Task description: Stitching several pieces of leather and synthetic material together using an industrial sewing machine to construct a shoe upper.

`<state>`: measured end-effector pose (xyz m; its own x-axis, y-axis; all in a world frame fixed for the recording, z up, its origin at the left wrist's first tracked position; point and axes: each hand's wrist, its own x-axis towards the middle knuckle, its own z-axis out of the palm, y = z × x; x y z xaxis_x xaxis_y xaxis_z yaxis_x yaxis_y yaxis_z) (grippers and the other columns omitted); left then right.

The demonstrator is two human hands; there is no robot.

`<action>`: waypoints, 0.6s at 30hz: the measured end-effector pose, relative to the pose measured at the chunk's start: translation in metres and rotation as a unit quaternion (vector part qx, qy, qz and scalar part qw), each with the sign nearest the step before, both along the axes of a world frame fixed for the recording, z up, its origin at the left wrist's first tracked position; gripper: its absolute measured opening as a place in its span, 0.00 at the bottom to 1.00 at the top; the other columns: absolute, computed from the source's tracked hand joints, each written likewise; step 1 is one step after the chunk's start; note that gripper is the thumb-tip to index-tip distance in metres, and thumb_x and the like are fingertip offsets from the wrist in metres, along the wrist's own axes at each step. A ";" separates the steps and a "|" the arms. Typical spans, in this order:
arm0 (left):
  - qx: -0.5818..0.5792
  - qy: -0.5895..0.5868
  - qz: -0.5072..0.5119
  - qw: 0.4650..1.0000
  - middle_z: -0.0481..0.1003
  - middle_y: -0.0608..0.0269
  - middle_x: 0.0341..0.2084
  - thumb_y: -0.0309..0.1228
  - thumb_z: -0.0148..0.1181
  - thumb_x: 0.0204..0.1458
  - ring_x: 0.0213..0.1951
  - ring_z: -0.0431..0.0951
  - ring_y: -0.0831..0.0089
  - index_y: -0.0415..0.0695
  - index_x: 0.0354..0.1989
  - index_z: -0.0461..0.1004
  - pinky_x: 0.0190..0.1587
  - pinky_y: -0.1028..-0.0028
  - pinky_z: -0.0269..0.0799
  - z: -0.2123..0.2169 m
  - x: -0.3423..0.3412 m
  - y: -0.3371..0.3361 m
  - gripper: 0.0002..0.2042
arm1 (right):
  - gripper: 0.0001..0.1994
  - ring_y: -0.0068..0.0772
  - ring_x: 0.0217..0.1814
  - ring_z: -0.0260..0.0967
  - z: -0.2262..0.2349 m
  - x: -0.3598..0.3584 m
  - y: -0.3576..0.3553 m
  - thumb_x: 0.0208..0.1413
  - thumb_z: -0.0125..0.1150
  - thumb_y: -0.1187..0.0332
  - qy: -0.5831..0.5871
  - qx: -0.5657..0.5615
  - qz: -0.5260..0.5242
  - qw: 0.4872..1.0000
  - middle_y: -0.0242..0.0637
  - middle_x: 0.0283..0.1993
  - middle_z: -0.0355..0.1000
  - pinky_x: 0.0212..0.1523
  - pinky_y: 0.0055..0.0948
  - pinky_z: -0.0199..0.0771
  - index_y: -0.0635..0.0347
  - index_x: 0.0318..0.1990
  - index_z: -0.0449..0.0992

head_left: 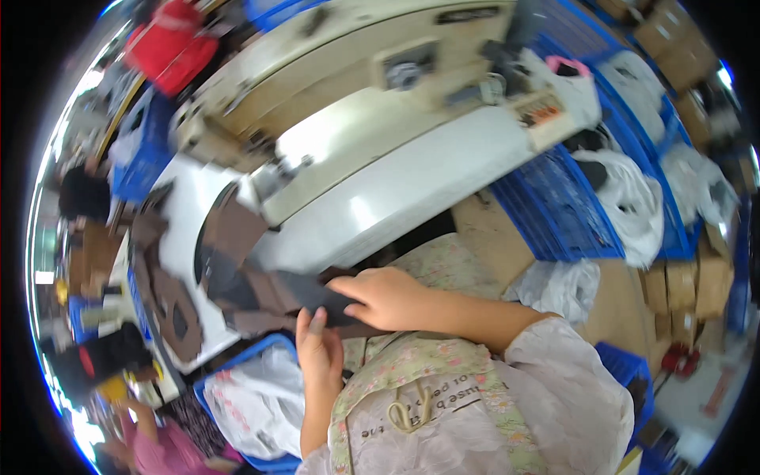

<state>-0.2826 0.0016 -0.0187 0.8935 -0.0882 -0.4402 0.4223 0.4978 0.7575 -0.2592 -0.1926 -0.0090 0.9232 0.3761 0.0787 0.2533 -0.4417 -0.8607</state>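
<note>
My right hand (384, 298) reaches in from the right, with thumb and fingers closed on the end of a dark grey and brown piece of sheet material (297, 291). Just below it, my left hand (318, 348) pinches the lower edge of the same piece. The strip runs from my hands leftward to more brown cut pieces (236, 231) lying at the table's front edge. Whether these are joined to it, I cannot tell. Slight blur softens the fingertips. A large cream sewing machine (340, 95) stands beyond, its needle end left of centre.
Farther left, a brown cut-out piece (180, 317) lies on the white table (412, 182). A blue crate with white bags (257, 400) sits by my left arm. Blue crates (562, 206) and cardboard boxes (681, 289) stand at right. A co-worker in pink (162, 447) is at lower left.
</note>
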 end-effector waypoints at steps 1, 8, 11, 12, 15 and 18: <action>0.000 0.008 0.025 1.000 0.73 0.62 0.51 0.24 0.55 0.58 0.54 0.71 0.71 0.41 0.54 0.68 0.59 0.68 0.64 -0.008 -0.001 0.005 0.15 | 0.23 0.53 0.38 0.73 -0.003 0.000 -0.003 0.51 0.64 0.62 -0.021 0.009 -0.002 1.000 0.46 0.34 0.74 0.37 0.47 0.72 0.53 0.55 0.70; -0.002 -0.041 0.030 0.999 0.76 0.59 0.47 0.31 0.60 0.57 0.49 0.75 0.68 0.41 0.47 0.72 0.55 0.67 0.68 -0.028 0.012 0.032 0.12 | 0.07 0.23 0.31 0.71 -0.043 0.000 -0.182 0.56 0.63 0.68 -0.008 0.197 -0.467 0.862 0.31 0.31 0.75 0.35 0.26 0.73 0.61 0.37 0.80; -0.036 -0.045 0.004 0.998 0.75 0.55 0.49 0.33 0.58 0.59 0.51 0.74 0.64 0.36 0.50 0.71 0.57 0.66 0.67 -0.039 0.026 0.045 0.15 | 0.07 0.19 0.31 0.68 -0.089 -0.033 -0.326 0.56 0.54 0.71 -0.039 0.236 -0.659 0.713 0.31 0.31 0.74 0.29 0.21 0.68 0.60 0.38 0.79; -0.036 -0.035 0.016 0.999 0.74 0.53 0.50 0.34 0.57 0.60 0.51 0.74 0.63 0.35 0.51 0.71 0.57 0.65 0.66 -0.038 0.029 0.046 0.17 | 0.10 0.23 0.34 0.71 -0.114 -0.045 -0.371 0.55 0.56 0.70 -0.049 0.248 -0.703 0.665 0.34 0.34 0.76 0.33 0.23 0.71 0.62 0.42 0.78; 0.011 -0.043 0.037 0.998 0.77 0.57 0.47 0.36 0.58 0.59 0.48 0.75 0.66 0.37 0.49 0.73 0.51 0.69 0.67 -0.032 0.037 0.055 0.16 | 0.15 0.33 0.43 0.75 -0.165 -0.069 -0.469 0.54 0.60 0.67 -0.051 0.050 -0.778 0.624 0.42 0.41 0.77 0.43 0.28 0.74 0.64 0.48 0.77; 0.066 -0.024 0.067 0.995 0.78 0.58 0.45 0.37 0.58 0.59 0.45 0.76 0.68 0.38 0.49 0.73 0.49 0.70 0.67 -0.033 0.053 0.070 0.16 | 0.24 0.44 0.52 0.74 -0.197 -0.077 -0.522 0.50 0.65 0.61 0.038 -0.065 -0.786 0.613 0.50 0.47 0.76 0.55 0.34 0.71 0.67 0.52 0.74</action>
